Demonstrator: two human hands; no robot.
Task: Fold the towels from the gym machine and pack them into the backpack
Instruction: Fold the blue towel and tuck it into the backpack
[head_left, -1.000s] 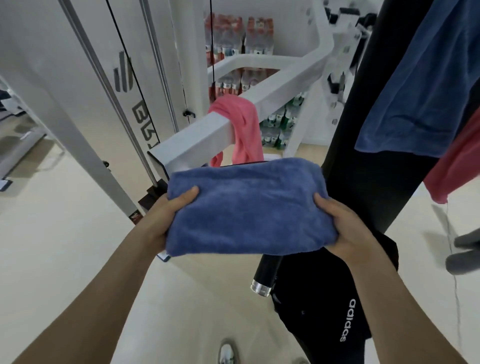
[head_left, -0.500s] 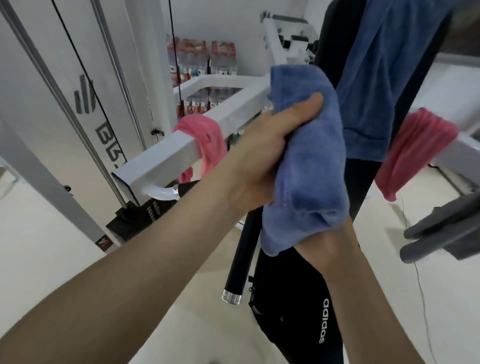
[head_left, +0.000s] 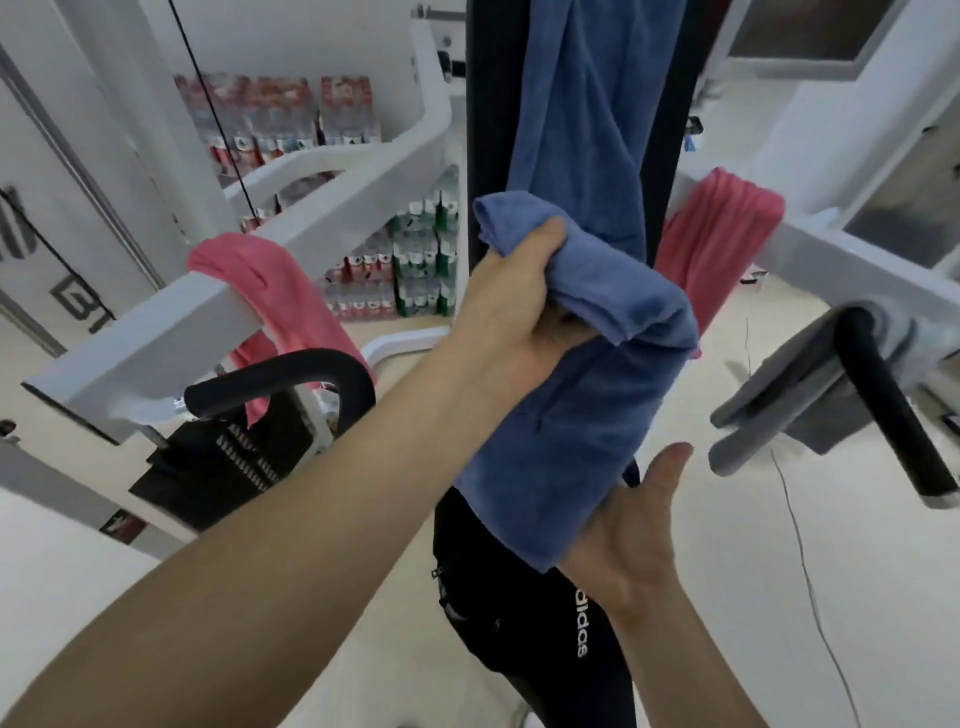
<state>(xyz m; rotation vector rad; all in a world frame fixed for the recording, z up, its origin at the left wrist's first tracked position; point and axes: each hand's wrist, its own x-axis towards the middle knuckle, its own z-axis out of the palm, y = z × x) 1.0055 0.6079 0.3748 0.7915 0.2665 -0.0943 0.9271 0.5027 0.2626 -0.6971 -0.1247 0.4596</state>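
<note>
Changed since half a second ago: the right hand (head_left: 628, 535) has let go of the lower end of the folded blue towel (head_left: 571, 415) and now lies flat beneath it. The left hand (head_left: 511, 306) keeps its hold on the top.

- Gym machine (head_left: 156, 343) — white frame with two square arms reaching toward the viewer, one left and one right, and a black upright in the centre.
- Backpack (head_left: 519, 623) — black with white lettering, hanging at the foot of the upright, directly below the folded towel. Whether it is unzipped cannot be told.
- Hanging blue towel (head_left: 576, 130): unfolded, draped down the upright, behind the folded one.
- Folded blue towel: held in the air in front of the upright, top end bunched, bottom end hanging free above the backpack.
- Left pink towel (head_left: 291, 301): draped over the left arm near its end.
- Right pink towel (head_left: 722, 244): draped over the right arm, partly hidden by the blue towels.
- Grey cloth (head_left: 779, 395): at the right arm's end, beside a black handle (head_left: 883, 405).
- Drink packs (head_left: 415, 260): stacked against the back wall.
- Left hand: fingers and thumb wrapped tightly round the folded towel's top end.
- Right hand: palm up, fingers straight, gripping nothing, with the towel's bottom corner resting against the fingers.
</note>
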